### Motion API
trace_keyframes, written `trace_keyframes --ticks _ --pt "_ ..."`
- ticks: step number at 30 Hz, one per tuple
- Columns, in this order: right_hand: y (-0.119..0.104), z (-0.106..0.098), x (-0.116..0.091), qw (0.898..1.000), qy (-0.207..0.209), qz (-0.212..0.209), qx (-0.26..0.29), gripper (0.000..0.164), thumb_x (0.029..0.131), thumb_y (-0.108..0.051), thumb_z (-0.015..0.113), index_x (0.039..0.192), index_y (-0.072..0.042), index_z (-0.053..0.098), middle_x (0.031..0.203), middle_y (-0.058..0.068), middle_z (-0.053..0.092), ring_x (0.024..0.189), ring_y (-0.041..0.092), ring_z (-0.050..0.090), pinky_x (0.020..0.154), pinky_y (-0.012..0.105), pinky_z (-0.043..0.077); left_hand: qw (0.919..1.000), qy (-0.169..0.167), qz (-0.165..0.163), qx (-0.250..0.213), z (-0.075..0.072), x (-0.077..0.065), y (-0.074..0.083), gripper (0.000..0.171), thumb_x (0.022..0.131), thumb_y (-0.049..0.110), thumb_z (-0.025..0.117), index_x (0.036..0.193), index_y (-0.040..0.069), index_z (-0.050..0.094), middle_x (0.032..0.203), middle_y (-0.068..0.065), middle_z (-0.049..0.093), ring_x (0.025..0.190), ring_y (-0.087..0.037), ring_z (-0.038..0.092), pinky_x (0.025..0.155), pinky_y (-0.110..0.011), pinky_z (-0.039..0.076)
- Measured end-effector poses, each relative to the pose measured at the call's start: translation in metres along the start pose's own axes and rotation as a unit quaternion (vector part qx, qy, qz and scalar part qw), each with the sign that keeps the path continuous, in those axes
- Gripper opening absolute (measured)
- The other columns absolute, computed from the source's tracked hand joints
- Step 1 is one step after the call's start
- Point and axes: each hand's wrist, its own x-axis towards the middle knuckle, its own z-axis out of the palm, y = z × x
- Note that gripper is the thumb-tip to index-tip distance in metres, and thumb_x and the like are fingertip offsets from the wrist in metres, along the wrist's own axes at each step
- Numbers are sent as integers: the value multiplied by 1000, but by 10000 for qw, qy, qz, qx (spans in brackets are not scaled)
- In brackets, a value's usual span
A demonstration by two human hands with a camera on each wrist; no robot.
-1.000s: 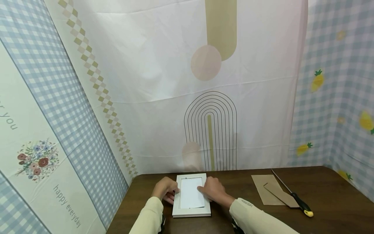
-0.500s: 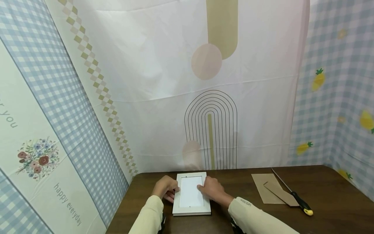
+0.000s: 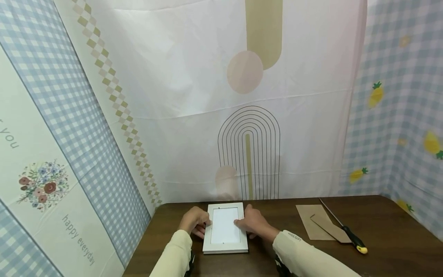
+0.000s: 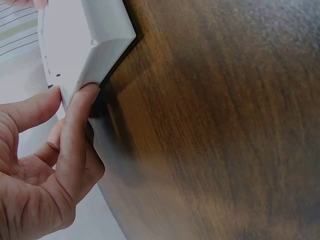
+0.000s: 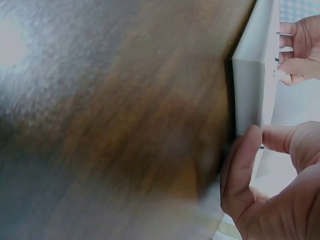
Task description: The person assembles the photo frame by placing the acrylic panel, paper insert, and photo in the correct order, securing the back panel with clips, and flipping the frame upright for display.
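A white picture frame (image 3: 225,248) lies flat on the dark wooden table (image 3: 283,215), a white sheet (image 3: 224,227) filling its recess. Small dark tabs show along the recess edge. My left hand (image 3: 194,221) grips the frame's left side, thumb on top and a finger against the outer side, as the left wrist view shows. On the opposite side my right hand (image 3: 257,224) pinches the frame, its thumb reaching over the rim to the sheet's right edge. In the right wrist view, the right fingers (image 5: 239,167) press the frame's side wall.
To the right, a brown board (image 3: 311,223) lies with a thin bent metal rod (image 3: 325,227) on it. A screwdriver (image 3: 353,238) with a black and yellow handle lies partly across the board. A patterned white cloth (image 3: 194,154) hangs behind the table.
The sheet's lower right corner sat askew a second ago; now the sheet lies evenly within the recess. Both hands keep their hold, with the right hand's lower fingers showing slightly more.
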Motion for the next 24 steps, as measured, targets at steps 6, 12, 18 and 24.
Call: trace_keyframes --ticks 6,12,18,24 --pt "0 3 4 9999 -73 35 84 40 101 -16 85 120 10 62 93 20 62 59 27 68 42 36 65 10000 50 43 -42 0 0 -1 13 97 2 75 86 -2 69 78 -12 63 63 -23 67 70 -42 77" --pt "-4 7 5 9998 63 180 21 39 99 -12 86 121 11 63 93 21 65 61 29 68 40 36 64 9999 33 124 -45 0 -1 -4 12 97 1 75 87 -4 70 79 -13 63 65 -24 67 69 -42 77" --pt "-4 7 5 9996 147 220 -27 40 97 -11 84 122 12 63 93 22 65 60 29 68 40 36 64 9998 104 180 -45 1 -2 -2 12 95 -1 75 85 -3 70 76 -13 63 64 -25 68 65 -42 76" --pt "-6 4 5 9995 103 252 131 42 96 -9 84 124 13 63 94 21 66 66 30 70 41 39 65 9999 60 122 -1 0 0 0 14 95 -1 77 84 -1 69 75 -13 63 62 -24 68 64 -42 76"
